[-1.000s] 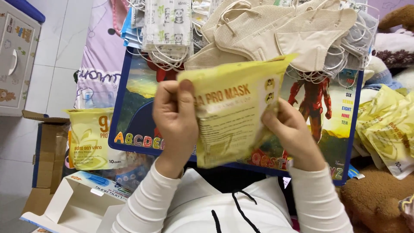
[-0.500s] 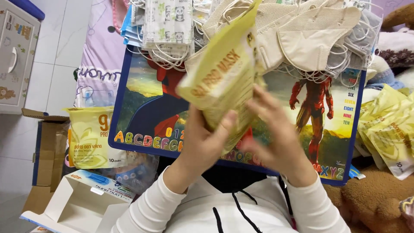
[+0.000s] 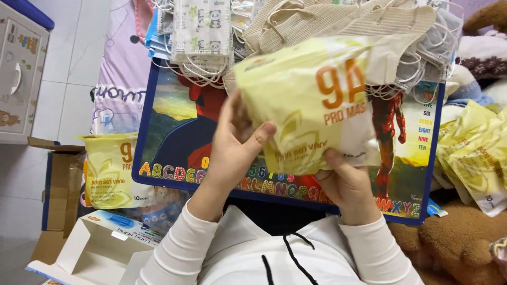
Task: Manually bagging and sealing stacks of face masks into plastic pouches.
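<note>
both hands hold one yellow bag (image 3: pixel 311 105) up over the picture board (image 3: pixel 163 132) on the lap. the left hand (image 3: pixel 232 153) is closed on the bag's left edge, with the thumb pressed on the front and the fingers tucked behind, so the bag does not slip. the right hand (image 3: pixel 346 184) grips the bottom edge from below and takes its weight. the bag is tilted, so its front faces up toward the eyes. it is soft, shiny and a bit crinkled, pale yellow with big orange marks and a white patch near the bottom right. at the far end of the board lies a pile of face masks (image 3: pixel 338 26), tan and white, with loops hanging down. more yellow bags (image 3: pixel 475 153) lie to the right, and another one (image 3: pixel 111 169) rests on a brown box (image 3: pixel 58 184) to the left.
</note>
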